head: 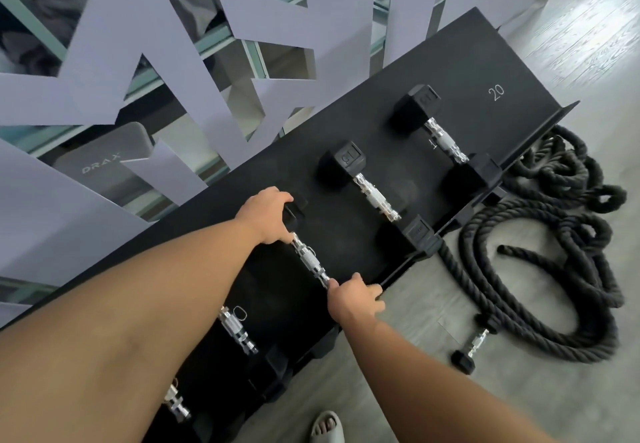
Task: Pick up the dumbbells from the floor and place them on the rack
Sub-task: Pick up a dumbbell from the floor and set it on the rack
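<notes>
Two bare forearms reach in from the lower edge toward a black rack that runs slantwise across the view. Left hand is closed in a grip over the far head of a dumbbell; right hand is closed over its near head, at the rack's front lip. That dumbbell lies on the rack shelf with its chrome handle bare between the two hands. Beyond it two more dumbbells rest on the same shelf: one marked 15, and another near a printed 20. Nearer the camera, further chrome handles show on the rack, partly hidden by the left forearm. On the floor to the right a small dumbbell lies just beside a heap of thick black rope. A sandalled foot shows at the bottom edge.
</notes>
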Demonstrator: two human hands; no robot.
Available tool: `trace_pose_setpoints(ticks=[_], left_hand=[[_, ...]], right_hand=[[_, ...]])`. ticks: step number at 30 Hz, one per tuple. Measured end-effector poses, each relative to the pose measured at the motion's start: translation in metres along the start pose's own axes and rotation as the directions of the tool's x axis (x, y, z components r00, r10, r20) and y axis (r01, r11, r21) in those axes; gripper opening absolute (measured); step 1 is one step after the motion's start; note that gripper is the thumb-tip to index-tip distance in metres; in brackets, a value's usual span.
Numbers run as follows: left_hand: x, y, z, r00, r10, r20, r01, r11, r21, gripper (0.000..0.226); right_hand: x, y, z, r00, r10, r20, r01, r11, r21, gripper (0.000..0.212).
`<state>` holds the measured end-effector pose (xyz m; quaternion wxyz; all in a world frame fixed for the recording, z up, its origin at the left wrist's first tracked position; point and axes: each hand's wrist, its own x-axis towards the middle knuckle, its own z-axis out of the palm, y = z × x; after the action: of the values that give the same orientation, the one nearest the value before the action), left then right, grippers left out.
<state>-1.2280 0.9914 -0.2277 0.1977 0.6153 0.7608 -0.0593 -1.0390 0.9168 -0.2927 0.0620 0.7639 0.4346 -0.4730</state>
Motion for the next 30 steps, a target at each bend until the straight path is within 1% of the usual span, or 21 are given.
trace_pose_setpoints(ticks=[2,4,6,9,10,12,14,17,18,22,25,28,30], left_hand=[[0.001,0.0,0.002,1.0,0.01,-0.014,-0.01,1.0,0.027,0.092],[0.0,0.0,0.008,1.0,0.012,-0.022,-0.011,1.0,0.024,0.09],[-0.001,0.0,0.011,0.999,0.004,-0.036,-0.003,1.0,0.021,0.088],[0.0,0.0,0.013,0.999,0.003,-0.054,-0.002,1.0,0.014,0.088],[0.0,0.0,0.014,0.998,0.0,-0.058,0.0,1.0,0.007,0.088],[-0.001,-0.002,0.015,0.998,-0.016,-0.068,0.015,1.0,-0.02,0.09],[-0.002,-0.006,0.017,0.996,-0.036,-0.081,0.032,0.998,-0.045,0.091],[-0.004,-0.012,0.02,0.994,-0.051,-0.096,0.045,0.997,-0.061,0.085],[-0.005,-0.014,0.022,0.993,-0.056,-0.104,0.049,0.996,-0.071,0.085],[-0.005,-0.014,0.027,0.989,-0.07,-0.132,0.058,0.994,-0.09,0.086],[-0.006,-0.014,0.03,0.986,-0.081,-0.147,0.069,0.994,-0.086,0.086],[-0.011,-0.016,0.033,0.984,-0.096,-0.147,0.088,0.994,-0.061,0.082],[-0.016,-0.02,0.029,0.989,-0.094,-0.11,0.088,0.995,-0.051,0.089]], right_hand=[[0.001,0.0,0.002,0.992,-0.123,-0.034,0.121,0.991,-0.05,0.044],[0.001,-0.001,0.003,0.949,-0.31,-0.059,0.299,0.943,-0.146,0.044],[0.0,-0.004,0.002,0.897,-0.443,-0.011,0.426,0.869,-0.25,0.054],[0.004,0.0,-0.003,0.843,-0.521,0.134,0.526,0.747,-0.407,0.071],[0.006,0.005,-0.004,0.832,-0.528,0.168,0.54,0.704,-0.461,0.073],[0.012,0.016,-0.006,0.817,-0.544,0.191,0.551,0.637,-0.539,0.069],[0.017,0.024,-0.007,0.792,-0.578,0.199,0.574,0.591,-0.567,0.064],[0.018,0.022,-0.005,0.74,-0.628,0.242,0.622,0.502,-0.601,0.057],[0.017,0.02,-0.005,0.731,-0.635,0.252,0.631,0.487,-0.603,0.056],[0.018,0.019,-0.005,0.723,-0.637,0.268,0.656,0.511,-0.556,0.05],[0.018,0.022,-0.002,0.72,-0.646,0.254,0.656,0.513,-0.554,0.048],[0.012,0.024,0.002,0.715,-0.653,0.249,0.648,0.487,-0.585,0.049],[0.007,0.026,0.001,0.714,-0.655,0.246,0.636,0.461,-0.619,0.05]])
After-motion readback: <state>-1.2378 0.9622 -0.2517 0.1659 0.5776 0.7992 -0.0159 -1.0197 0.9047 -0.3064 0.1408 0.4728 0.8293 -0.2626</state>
